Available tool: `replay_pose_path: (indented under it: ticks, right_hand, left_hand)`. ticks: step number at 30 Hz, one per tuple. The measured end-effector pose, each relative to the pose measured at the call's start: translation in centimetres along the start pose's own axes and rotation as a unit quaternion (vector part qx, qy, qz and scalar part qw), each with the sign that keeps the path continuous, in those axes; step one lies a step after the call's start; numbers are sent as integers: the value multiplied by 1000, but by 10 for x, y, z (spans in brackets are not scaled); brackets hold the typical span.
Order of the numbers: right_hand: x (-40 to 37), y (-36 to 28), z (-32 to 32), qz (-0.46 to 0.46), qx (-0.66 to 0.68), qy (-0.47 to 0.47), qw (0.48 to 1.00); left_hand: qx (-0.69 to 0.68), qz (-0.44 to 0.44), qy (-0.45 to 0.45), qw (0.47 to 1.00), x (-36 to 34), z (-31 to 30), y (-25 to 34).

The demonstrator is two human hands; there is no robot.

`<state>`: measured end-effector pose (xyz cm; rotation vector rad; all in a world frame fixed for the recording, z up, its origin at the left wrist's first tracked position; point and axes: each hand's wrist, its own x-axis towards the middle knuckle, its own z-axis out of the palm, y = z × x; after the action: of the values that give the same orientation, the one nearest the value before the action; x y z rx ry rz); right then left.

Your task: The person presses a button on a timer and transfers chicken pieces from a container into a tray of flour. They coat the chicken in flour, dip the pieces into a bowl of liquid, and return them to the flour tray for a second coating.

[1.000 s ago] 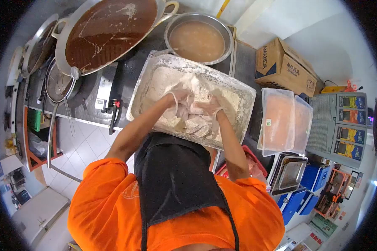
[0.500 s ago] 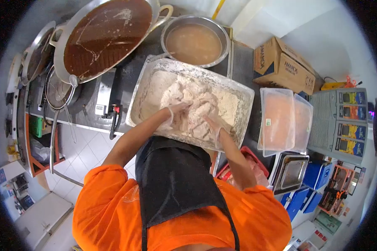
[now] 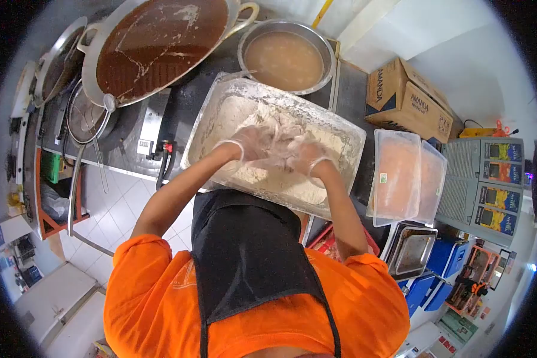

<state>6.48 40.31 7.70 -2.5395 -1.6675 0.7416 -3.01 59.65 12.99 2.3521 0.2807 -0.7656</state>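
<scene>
A rectangular tub (image 3: pixel 346 128) of pale flour (image 3: pixel 334 141) stands at the counter's front edge. Flour-coated pieces (image 3: pixel 278 128), which look like raw meat, are heaped in its middle. My left hand (image 3: pixel 253 143), in a clear plastic glove, curls around the heap from the left. From the right, my right hand (image 3: pixel 307 155), also gloved, closes on the same pieces, so they are gathered between both hands. Motion blur and flour smear the fingertips.
Behind the tub sits a metal bowl (image 3: pixel 326 76) of cloudy liquid. A large two-handled pan (image 3: pixel 91 77) of brown liquid is at back left, beside a strainer (image 3: pixel 80 136). Right are a cardboard box (image 3: pixel 423 110), translucent lids (image 3: pixel 397 173) and a red tray (image 3: pixel 373 243).
Both hands have moved closer together over the coated pieces, which are now bunched between them. The right hand has shifted up. The whole view has moved slightly.
</scene>
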Motion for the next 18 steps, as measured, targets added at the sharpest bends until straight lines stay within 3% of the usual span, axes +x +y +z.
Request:
replay_pose_path:
  ticks: [2, 3, 5, 7, 8, 9, 10, 11, 13, 14, 15, 16, 17, 18]
  right_hand:
    - [4, 7, -29, 237, 81, -62, 966]
    - [16, 22, -7, 238, 81, -62, 966]
    - [44, 54, 57, 60, -21, 115, 991]
    - [50, 20, 29, 41, -18, 117, 992]
    - [55, 8, 0, 63, -28, -15, 997]
    - [58, 1, -15, 85, -38, -147, 985]
    - [55, 0, -17, 85, -39, -149, 984]
    - [51, 3, -19, 98, -14, -174, 980]
    - [45, 0, -24, 108, 3, -195, 975]
    - [32, -7, -20, 41, -51, -120, 991]
    - [24, -11, -17, -26, -101, -45, 994]
    - [34, -2, 17, -27, -104, -7, 994]
    - [44, 1, 44, -24, -103, -8, 994]
    - [54, 0, 66, 44, -131, 18, 990]
  left_hand:
    - [-54, 4, 21, 998, 3, 5, -29]
    - [-108, 9, 38, 993, 3, 7, -41]
    - [-114, -24, 30, 993, 0, 8, -40]
    - [29, -52, 104, 993, 21, 29, -45]
    - [28, -54, 106, 993, 35, 41, -50]
    - [80, 0, 165, 983, 52, 54, -55]
    - [132, 54, 221, 965, 69, 66, -59]
    - [131, 55, 220, 965, 84, 73, -59]
    - [175, 219, 272, 921, 118, 74, -59]
    - [174, 218, 276, 920, 134, 78, -63]
    - [224, 187, 222, 930, 146, 83, -65]
    - [274, 157, 165, 934, 158, 87, -67]
    - [273, 160, 164, 934, 164, 84, -69]
    - [235, 213, 158, 935, 168, 81, -71]
